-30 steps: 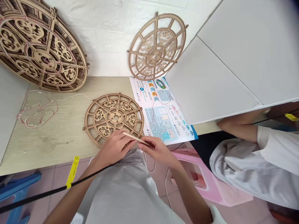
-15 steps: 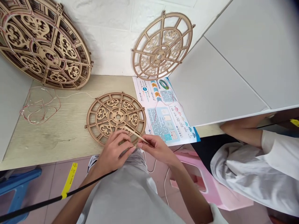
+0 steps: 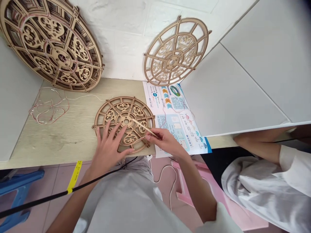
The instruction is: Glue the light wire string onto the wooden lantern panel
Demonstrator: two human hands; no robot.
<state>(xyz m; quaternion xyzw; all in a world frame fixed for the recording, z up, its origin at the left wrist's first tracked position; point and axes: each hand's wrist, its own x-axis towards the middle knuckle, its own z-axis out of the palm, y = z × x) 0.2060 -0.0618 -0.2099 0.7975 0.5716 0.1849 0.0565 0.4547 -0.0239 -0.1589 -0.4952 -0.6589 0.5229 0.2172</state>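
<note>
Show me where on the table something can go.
Roomiest: front left of the table, between wire tangle, flat disc and front edge. A smaller patch lies behind the flat disc, beside the paper. Crowded: the flat disc's near side, under the left hand, right hand and stick; and the paper, crossed by reddish wire.

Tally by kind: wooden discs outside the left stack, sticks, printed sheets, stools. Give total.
Discs: near disc, far disc = 2
Stick: 1
Printed sheet: 1
Stools: blue stool, pink stool = 2
Total: 6
</note>
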